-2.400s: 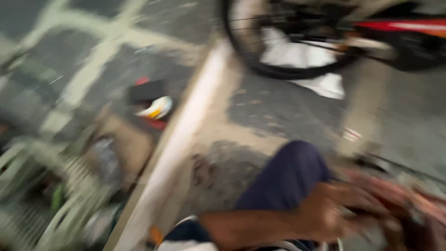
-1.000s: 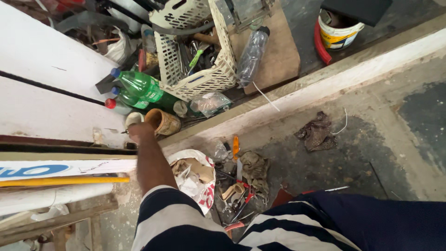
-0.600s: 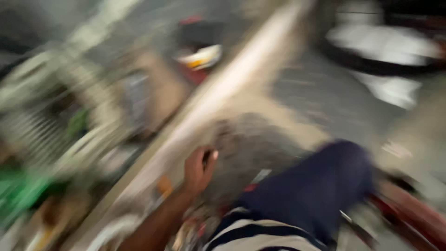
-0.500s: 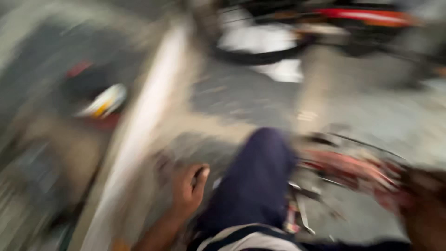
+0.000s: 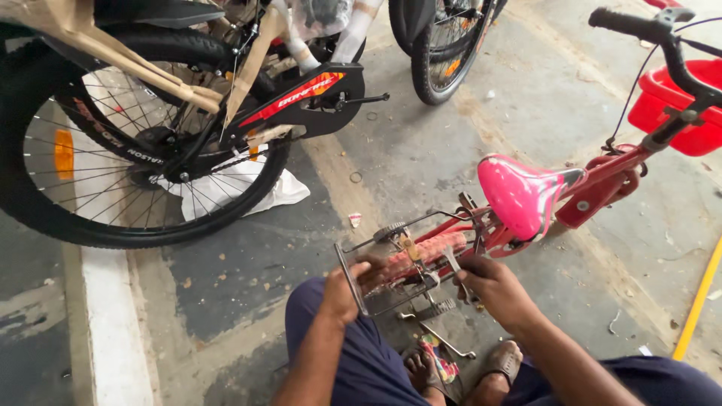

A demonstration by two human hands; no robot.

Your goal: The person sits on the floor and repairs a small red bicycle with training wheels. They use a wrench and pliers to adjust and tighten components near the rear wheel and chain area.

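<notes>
In the head view, the person is crouching over a small red children's bicycle with a glossy pink saddle [image 5: 519, 194], which is standing just ahead of the knees with its rear end turned toward them, so the back wheel area is within easy reach of both arms. The left hand [image 5: 347, 284] is closing its fingers around the grey wire carrier frame [image 5: 353, 272] at the rear, seemingly steadying the bicycle. The right hand [image 5: 492, 284] is curling its fingers together on a slim metal tool [image 5: 453, 265] beside the rear axle; whether it is a spanner I cannot tell. Another metal spanner [image 5: 445, 342] is lying on the concrete floor [image 5: 421, 150] between the sandalled feet, close at hand.

The large black bicycle wheel [image 5: 135, 158] at upper left is standing over a white cloth [image 5: 248, 192], and its frame is running out of view. The red basket [image 5: 677, 105] is cut off at the right edge. The small rear wheel is mostly hidden behind the carrier and hands.
</notes>
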